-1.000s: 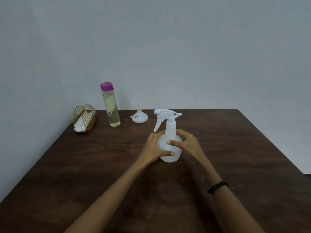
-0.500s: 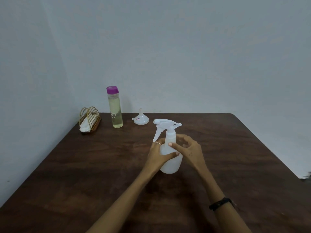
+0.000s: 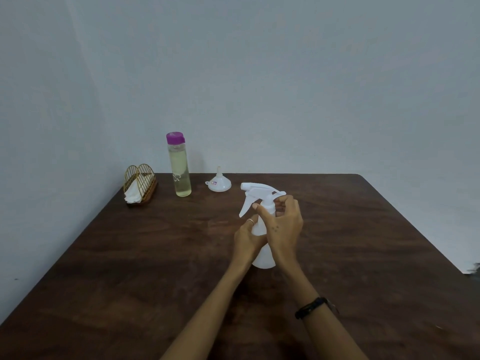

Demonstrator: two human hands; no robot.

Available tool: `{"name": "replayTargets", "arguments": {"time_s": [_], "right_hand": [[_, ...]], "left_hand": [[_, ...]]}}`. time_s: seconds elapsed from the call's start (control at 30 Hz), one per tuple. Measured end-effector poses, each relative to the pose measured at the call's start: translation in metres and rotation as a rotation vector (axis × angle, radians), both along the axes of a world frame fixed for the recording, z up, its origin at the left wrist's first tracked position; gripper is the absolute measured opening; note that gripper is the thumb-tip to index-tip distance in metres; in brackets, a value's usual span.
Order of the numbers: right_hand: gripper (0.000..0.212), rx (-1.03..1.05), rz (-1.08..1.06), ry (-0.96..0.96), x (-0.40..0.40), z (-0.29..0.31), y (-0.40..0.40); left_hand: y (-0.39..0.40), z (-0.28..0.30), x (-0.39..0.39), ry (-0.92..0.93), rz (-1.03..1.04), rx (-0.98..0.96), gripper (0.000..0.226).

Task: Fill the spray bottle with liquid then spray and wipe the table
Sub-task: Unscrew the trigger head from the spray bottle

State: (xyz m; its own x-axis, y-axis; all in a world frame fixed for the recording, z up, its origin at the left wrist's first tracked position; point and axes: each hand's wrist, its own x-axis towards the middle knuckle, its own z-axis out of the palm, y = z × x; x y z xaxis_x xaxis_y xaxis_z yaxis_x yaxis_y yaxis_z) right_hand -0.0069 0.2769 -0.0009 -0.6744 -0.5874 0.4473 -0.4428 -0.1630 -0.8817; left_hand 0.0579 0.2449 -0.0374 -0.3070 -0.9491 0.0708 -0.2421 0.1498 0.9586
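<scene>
Since half a second ago, the right hand (image 3: 284,227) has climbed to the spray bottle (image 3: 262,229) collar, fingers (image 3: 281,201) curled round it; the left hand (image 3: 248,236) grips its body. Bottle stands mid-worktop (image 3: 130,268). Beyond it: funnel (image 3: 219,183), purple-capped bottle (image 3: 179,166).

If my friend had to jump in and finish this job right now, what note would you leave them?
Left hand: grips the body of the white plastic spray bottle, which stands upright on the dark brown wooden table.
Right hand: fingers curled round the bottle's neck, just under the trigger head.
Far left: clear bottle of pale yellow liquid with a purple cap, capped; small white plastic funnel beside it, upside down; gold wire holder with white napkins.
Done: nothing visible yet; trigger head is on.
Left: take the head off, fill through the funnel, close, spray, wipe.
</scene>
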Motion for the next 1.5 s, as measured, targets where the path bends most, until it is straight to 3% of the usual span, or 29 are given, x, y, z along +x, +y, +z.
{"name": "replayTargets", "arguments": {"time_s": [0.37, 0.43, 0.53, 0.63, 0.7, 0.77, 0.9, 0.97, 1.03, 1.1, 1.23, 1.3, 1.4, 1.5], "right_hand": [[0.024, -0.006, 0.152, -0.009, -0.017, 0.000, -0.003], [0.021, 0.011, 0.251, -0.020, -0.024, 0.001, -0.001], [0.019, 0.075, 0.503, -0.100, -0.041, 0.008, 0.001], [0.023, 0.169, 0.788, -0.129, -0.056, 0.020, 0.004], [0.028, 0.199, 0.869, -0.138, -0.059, 0.023, 0.005], [0.031, 0.184, 0.818, -0.161, -0.054, 0.017, 0.005], [0.042, 0.119, 0.334, -0.073, -0.028, 0.002, 0.005], [0.044, 0.045, 0.223, -0.063, -0.019, 0.002, 0.006], [0.051, 0.001, 0.218, -0.083, -0.017, 0.003, 0.006], [0.056, 0.008, 0.268, -0.099, -0.024, 0.001, 0.006], [0.054, 0.073, 0.603, -0.188, -0.050, 0.003, 0.009], [0.055, 0.110, 0.670, -0.210, -0.054, 0.004, 0.011], [0.081, 0.131, 0.551, -0.114, -0.043, -0.002, 0.009], [0.075, 0.091, 0.417, -0.057, -0.032, -0.004, 0.005]], "left_hand": [[-0.007, 0.000, 0.001, 0.009, -0.013, 0.040, 0.054], [-0.009, 0.001, 0.002, 0.011, -0.015, 0.082, 0.058], [-0.012, 0.000, 0.002, -0.024, -0.062, 0.078, 0.043], [-0.013, -0.001, 0.003, -0.019, -0.092, 0.064, 0.037], [-0.014, -0.003, 0.003, -0.010, -0.078, 0.075, 0.039], [-0.015, -0.003, 0.000, -0.010, -0.068, 0.084, 0.045], [-0.018, -0.006, -0.004, -0.030, -0.037, 0.147, 0.033], [-0.017, -0.006, -0.003, 0.004, -0.045, 0.135, 0.035], [-0.018, -0.008, -0.001, -0.001, -0.053, 0.106, 0.045], [-0.016, -0.005, 0.002, 0.038, -0.066, 0.123, 0.040], [-0.016, -0.006, 0.005, 0.051, -0.112, 0.107, 0.042], [-0.015, -0.008, 0.005, 0.050, -0.110, 0.104, 0.051], [-0.015, -0.007, 0.004, 0.068, -0.097, 0.127, 0.061], [-0.016, -0.007, 0.002, 0.066, -0.092, 0.147, 0.051]]}}
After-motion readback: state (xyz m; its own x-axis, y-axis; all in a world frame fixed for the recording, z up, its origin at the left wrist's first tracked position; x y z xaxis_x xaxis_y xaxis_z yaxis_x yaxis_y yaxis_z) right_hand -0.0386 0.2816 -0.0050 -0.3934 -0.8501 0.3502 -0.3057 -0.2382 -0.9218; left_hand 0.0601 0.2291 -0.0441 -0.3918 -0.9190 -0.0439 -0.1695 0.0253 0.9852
